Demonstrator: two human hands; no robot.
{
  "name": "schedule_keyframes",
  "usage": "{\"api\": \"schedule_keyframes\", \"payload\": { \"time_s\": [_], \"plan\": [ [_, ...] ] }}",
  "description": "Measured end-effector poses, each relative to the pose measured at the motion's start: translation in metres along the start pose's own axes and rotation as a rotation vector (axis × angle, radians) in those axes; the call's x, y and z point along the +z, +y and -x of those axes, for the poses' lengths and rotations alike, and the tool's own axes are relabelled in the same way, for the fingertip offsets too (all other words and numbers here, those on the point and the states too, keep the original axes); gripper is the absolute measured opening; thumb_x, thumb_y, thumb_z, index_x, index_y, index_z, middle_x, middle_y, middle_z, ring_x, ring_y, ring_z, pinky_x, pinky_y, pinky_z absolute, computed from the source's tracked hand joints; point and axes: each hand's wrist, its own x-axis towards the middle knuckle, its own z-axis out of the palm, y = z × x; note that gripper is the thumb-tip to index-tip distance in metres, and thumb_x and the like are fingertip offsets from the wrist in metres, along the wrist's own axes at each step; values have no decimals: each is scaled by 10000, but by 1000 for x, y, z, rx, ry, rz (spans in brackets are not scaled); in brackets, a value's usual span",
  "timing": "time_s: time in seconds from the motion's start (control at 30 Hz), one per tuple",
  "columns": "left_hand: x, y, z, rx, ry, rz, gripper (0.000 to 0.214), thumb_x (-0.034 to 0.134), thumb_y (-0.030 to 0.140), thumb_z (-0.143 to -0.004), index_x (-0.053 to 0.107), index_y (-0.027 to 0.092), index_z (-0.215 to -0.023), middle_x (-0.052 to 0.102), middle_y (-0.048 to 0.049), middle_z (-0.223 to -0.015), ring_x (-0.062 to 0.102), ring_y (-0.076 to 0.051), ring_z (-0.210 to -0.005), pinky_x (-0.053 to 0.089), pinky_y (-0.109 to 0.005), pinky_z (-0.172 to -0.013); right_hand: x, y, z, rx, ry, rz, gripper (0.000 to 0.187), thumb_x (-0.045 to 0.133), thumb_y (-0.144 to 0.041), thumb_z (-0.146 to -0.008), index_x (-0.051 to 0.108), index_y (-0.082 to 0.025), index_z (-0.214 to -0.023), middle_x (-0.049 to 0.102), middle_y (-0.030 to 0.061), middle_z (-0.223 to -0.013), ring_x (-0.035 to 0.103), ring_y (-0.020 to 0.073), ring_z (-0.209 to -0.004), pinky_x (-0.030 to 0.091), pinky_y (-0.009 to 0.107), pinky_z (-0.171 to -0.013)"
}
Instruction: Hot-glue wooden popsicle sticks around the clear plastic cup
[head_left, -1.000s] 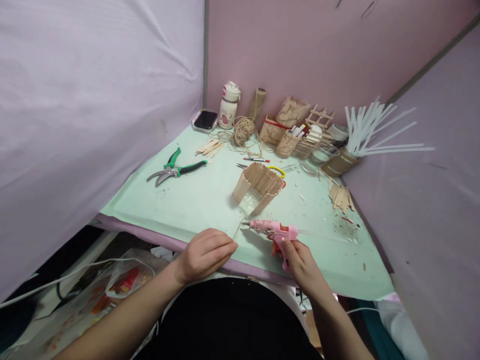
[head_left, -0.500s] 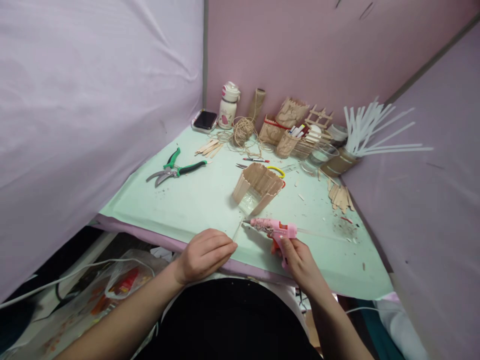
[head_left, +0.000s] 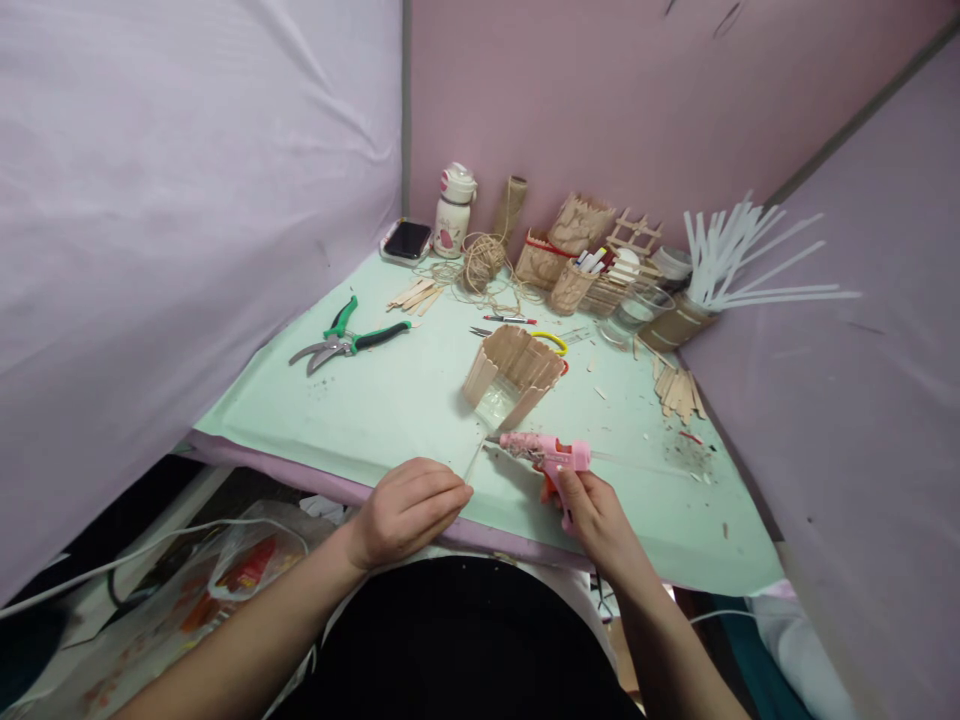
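My right hand [head_left: 596, 520] is closed round the handle of a pink glue gun [head_left: 541, 451], whose nozzle points left at the tip of a thin pale stick [head_left: 475, 460]. My left hand [head_left: 409, 505] pinches the lower end of that stick at the table's near edge. Just beyond the glue gun stands a small cup walled with wooden sticks [head_left: 515, 373], its clear inside showing at the front.
Green-handled pruning shears [head_left: 346, 338] lie at the left of the mint-green table cover [head_left: 375, 400]. At the back stand a white bottle [head_left: 452, 211], a phone [head_left: 406, 240], a twine ball [head_left: 480, 260], stick-built holders [head_left: 574, 255] and a jar of white glue sticks [head_left: 697, 300]. Loose wooden sticks [head_left: 679, 390] lie right.
The glue gun and my right hand have shifted slightly left and toward the stick tip. My left hand has stayed in place.
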Motion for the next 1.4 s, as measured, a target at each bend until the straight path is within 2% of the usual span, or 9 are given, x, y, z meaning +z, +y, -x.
{"api": "schedule_keyframes", "payload": {
  "time_s": [0.5, 0.7, 0.87, 1.0, 1.4],
  "plan": [
    [-1, -1, 2, -9, 8, 6, 322, 648, 87, -865, 625, 159, -1178, 730, -88, -941, 681, -177, -879, 587, -320, -753, 2, -1, -2, 15, 12, 1, 692, 446, -820, -784, 617, -157, -685, 481, -12, -561, 450, 119, -470, 374, 259, -484],
    [0, 1, -1, -91, 89, 44, 352, 656, 40, -843, 632, 164, -1171, 719, -81, -922, 681, -172, -867, 587, -310, -749, 2, -3, 2, -19, 36, 21, 716, 407, -832, -793, 622, -156, -697, 514, 8, -575, 466, 129, -474, 390, 269, -492],
    [1, 2, -4, -177, 173, 17, 311, 674, 12, -820, 652, 153, -1096, 718, -69, -882, 683, -156, -828, 583, -283, -734, 1, -2, 14, -83, -48, 15, 702, 397, -792, -834, 646, -148, -709, 479, -6, -537, 462, 132, -480, 384, 262, -494],
    [2, 2, -2, -233, 195, -17, 285, 687, 21, -817, 661, 160, -1064, 722, -58, -882, 688, -143, -818, 580, -261, -739, 3, 3, 19, -110, -62, -11, 687, 388, -763, -862, 664, -148, -728, 514, 3, -559, 448, 127, -485, 384, 256, -493],
    [1, 3, -3, -242, 209, -32, 254, 679, 45, -835, 668, 163, -1060, 735, -60, -873, 696, -142, -810, 581, -257, -736, 10, -5, 21, -105, -116, -24, 697, 378, -786, -841, 645, -157, -704, 455, -16, -526, 437, 125, -471, 369, 254, -485]
  ]
}}
